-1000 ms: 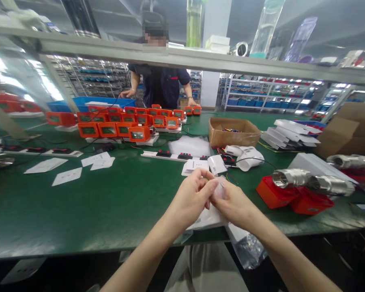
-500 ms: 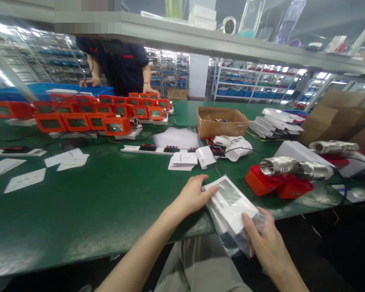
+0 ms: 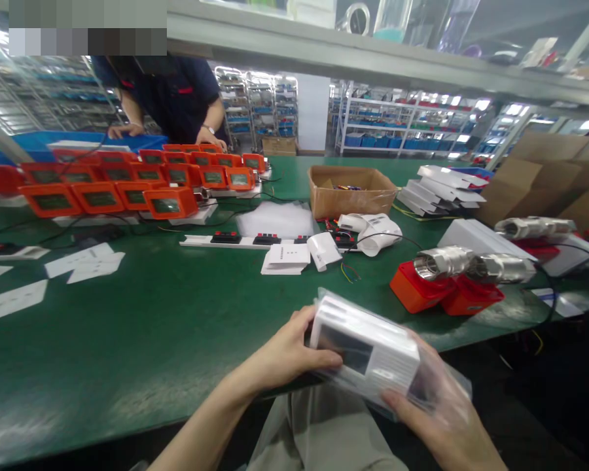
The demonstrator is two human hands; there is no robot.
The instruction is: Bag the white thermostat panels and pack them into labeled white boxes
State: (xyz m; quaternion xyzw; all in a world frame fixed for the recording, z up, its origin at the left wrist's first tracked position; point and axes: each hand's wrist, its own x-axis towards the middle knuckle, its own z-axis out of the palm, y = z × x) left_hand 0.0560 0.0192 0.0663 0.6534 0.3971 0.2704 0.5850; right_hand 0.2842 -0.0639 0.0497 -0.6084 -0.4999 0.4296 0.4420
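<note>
Between my two hands is a white plastic device (image 3: 392, 350) with a dark screen and ribbed side, partly covered by a clear plastic bag (image 3: 451, 386). My left hand (image 3: 294, 347) is closed around its left end, thumb across the front by the screen. At the lower right, my right hand (image 3: 432, 405) grips the other end through the bag, thumb on the front edge. The device is tilted and held over the near table edge, above my lap. Its back and most of my fingers are hidden behind it.
Orange-framed units (image 3: 169, 203) stand in rows at the left on the green table (image 3: 177, 327). A cardboard box (image 3: 348, 193) sits mid-table. Red housings with metal fittings (image 3: 422, 288) lie to the right. Folded papers (image 3: 285, 258) lie ahead. A co-worker (image 3: 167, 98) stands across the table.
The device has been turned, so its ribbed side and dark screen now face me. Both hands have shifted with it, and the whole view has swung slightly to the right.
</note>
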